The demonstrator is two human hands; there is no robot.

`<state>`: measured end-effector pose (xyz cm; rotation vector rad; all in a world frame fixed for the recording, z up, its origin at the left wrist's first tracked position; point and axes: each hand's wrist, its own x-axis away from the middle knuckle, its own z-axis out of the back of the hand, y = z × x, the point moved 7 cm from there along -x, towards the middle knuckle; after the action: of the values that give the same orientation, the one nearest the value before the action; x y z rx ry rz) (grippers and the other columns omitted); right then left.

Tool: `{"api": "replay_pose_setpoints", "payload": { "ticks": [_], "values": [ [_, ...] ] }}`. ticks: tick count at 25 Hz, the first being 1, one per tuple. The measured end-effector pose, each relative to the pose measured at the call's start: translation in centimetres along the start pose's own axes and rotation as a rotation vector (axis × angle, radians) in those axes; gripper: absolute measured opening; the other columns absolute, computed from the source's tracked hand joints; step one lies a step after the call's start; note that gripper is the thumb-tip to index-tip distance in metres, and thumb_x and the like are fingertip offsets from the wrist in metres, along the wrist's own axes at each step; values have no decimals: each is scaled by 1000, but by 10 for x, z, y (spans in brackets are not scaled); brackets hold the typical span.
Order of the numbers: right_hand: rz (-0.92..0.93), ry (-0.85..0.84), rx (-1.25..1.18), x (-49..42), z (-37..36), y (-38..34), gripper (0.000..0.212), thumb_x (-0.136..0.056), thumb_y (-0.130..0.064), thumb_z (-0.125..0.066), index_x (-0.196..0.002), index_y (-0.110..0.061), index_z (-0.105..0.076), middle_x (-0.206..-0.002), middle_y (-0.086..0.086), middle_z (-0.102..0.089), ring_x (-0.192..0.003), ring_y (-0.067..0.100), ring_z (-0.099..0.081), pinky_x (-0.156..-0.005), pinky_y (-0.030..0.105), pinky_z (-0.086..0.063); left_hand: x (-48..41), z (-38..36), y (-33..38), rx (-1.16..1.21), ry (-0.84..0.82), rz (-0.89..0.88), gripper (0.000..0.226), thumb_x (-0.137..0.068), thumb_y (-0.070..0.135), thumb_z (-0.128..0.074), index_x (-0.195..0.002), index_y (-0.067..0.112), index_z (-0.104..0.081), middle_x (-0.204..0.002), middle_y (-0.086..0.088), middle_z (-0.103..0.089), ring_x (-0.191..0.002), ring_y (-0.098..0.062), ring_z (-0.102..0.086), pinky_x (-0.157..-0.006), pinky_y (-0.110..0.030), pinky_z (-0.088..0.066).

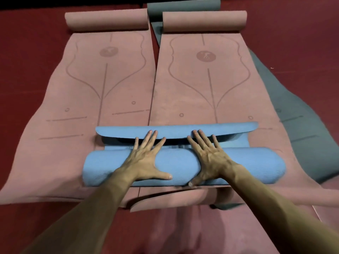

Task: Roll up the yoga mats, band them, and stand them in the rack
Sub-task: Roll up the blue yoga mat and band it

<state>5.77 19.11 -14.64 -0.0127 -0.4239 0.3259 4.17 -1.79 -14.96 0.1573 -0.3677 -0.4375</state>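
Blue yoga mat (256,162), nearly all rolled, loose flap on far side, lying crosswise over left pink mat (82,88) and right pink mat (201,92) on red floor (27,52); left hand (146,160) and right hand (211,158) pressing flat on roll, fingers straight and spread; grey mat (293,125) under right pink mat.

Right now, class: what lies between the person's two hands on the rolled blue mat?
Only a bare stretch of the blue yoga mat roll separates the left hand and right hand; the head view shows this.
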Motion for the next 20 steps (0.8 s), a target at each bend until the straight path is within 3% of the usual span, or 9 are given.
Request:
{"api": "replay_pose_setpoints", "payload": {
  "ticks": [3, 11, 16, 20],
  "values": [
    [6, 70, 39, -1, 4, 2, 166, -42, -100, -60, -157, -16, 24, -165, 8, 31, -148, 22, 35, -122, 58, 15, -2, 4, -2, 4, 27, 5, 141, -55, 95, -58, -160, 36, 15, -163, 3, 36, -143, -9, 43, -122, -59, 14],
    [2, 80, 19, -9, 6, 6, 166, -39, -102, -58, -158, -18, 23, -168, 9, 23, -153, 25, 28, -120, 58, 17, -6, 8, -4, -79, 115, 23, 144, -53, 100, -49, -159, 31, 19, -166, 0, 28, -148, -13, 36, -119, -63, 14],
    [41, 68, 70, -15, 18, 5, 166, -38, -103, -57, -160, -18, 17, -169, 10, 17, -155, 27, 20, -123, 58, 8, -6, 12, -9, -109, 141, 62, 145, -53, 103, -44, -160, 27, 16, -168, -1, 22, -151, -13, 29, -118, -61, 19],
    [-30, -17, -194, -34, 37, 18, 156, -44, -102, -57, -163, -23, 6, -171, 0, 4, -158, 20, 5, -127, 51, -3, -8, 15, -6, -133, 86, 60, 151, -47, 103, -49, -158, 29, 21, -167, -5, 24, -151, -16, 29, -118, -62, 19]
  ]
}}
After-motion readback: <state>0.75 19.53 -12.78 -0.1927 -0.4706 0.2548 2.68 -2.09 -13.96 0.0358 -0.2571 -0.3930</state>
